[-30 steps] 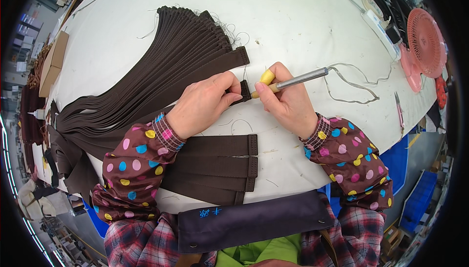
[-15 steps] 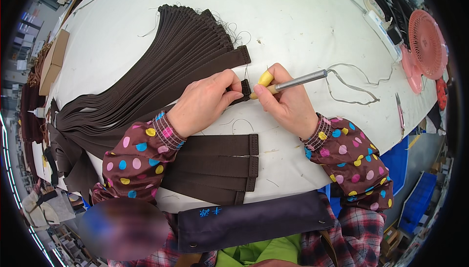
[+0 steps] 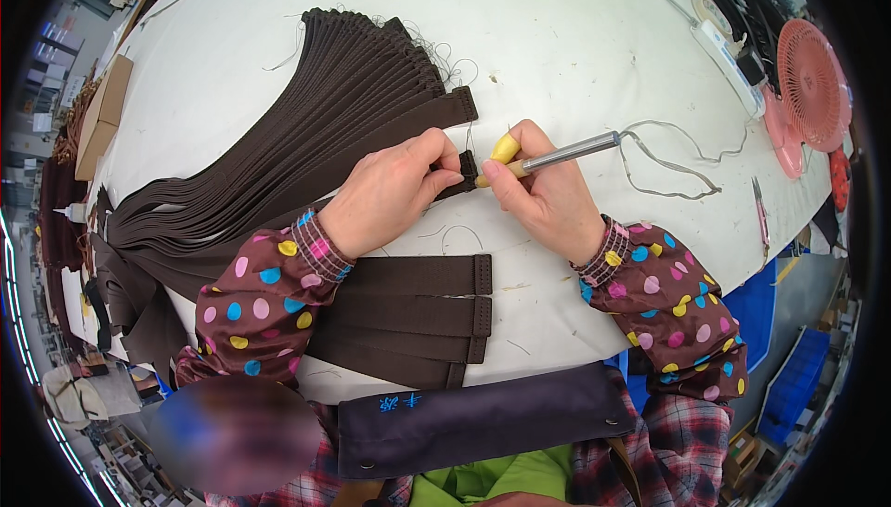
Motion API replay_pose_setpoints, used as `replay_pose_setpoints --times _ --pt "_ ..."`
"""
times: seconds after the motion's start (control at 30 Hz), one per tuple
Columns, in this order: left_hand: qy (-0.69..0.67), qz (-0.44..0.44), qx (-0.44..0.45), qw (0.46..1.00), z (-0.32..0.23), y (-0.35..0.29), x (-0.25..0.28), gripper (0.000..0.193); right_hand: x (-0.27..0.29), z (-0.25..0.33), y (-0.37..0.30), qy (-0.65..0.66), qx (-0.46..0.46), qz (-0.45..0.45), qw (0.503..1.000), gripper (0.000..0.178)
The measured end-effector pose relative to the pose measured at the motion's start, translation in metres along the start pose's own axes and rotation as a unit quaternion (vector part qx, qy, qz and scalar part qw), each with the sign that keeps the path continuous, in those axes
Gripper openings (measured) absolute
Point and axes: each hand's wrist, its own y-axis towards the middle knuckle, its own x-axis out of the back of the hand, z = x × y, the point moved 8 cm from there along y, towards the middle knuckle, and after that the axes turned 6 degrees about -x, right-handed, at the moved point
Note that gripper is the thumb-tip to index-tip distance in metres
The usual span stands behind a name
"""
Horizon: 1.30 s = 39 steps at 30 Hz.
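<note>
My left hand [image 3: 385, 187] pinches a dark brown fabric strap [image 3: 466, 171] close to its stitched end, thumb and forefinger together. In my right hand [image 3: 557, 205] is a corded pen-shaped tool [image 3: 580, 150] with a silver tube and a yellowish front part. Its front end meets the strap's end; the very tip is too small to make out. A yellow finger cot [image 3: 505, 148] covers one right fingertip. Beyond my left hand a thick fan of matching straps [image 3: 343, 98] lies overlapped, with loose threads at their ends. Several more straps [image 3: 408, 312] lie nearer to me.
The tool's grey cord [image 3: 673, 193] loops across the white table [image 3: 575, 33] toward a white power strip [image 3: 729, 66]. A pink fan [image 3: 807, 84] stands at the right. Thread snips [image 3: 760, 214] lie near the right edge. At the left is a cardboard box [image 3: 102, 117].
</note>
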Motion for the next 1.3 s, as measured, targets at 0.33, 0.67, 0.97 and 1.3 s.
replay_pose_setpoints --times 0.33,0.67,0.97,1.3 --pt "-0.092 -0.009 0.064 0.994 0.006 0.001 0.001 0.011 0.010 0.005 0.009 0.041 0.007 -0.042 0.998 0.018" --pt "-0.101 0.061 0.009 0.993 0.000 -0.005 0.000 0.014 0.015 0.000 0.013 0.126 -0.013 -0.068 0.990 0.019" --pt "-0.029 0.100 0.037 0.994 -0.012 -0.006 0.024 0.024 0.018 0.004 0.008 0.119 0.028 -0.059 0.991 0.020" --pt "0.061 -0.003 0.022 0.998 -0.007 0.002 0.001 0.024 0.012 0.003 0.009 0.109 0.018 -0.044 0.993 0.019"
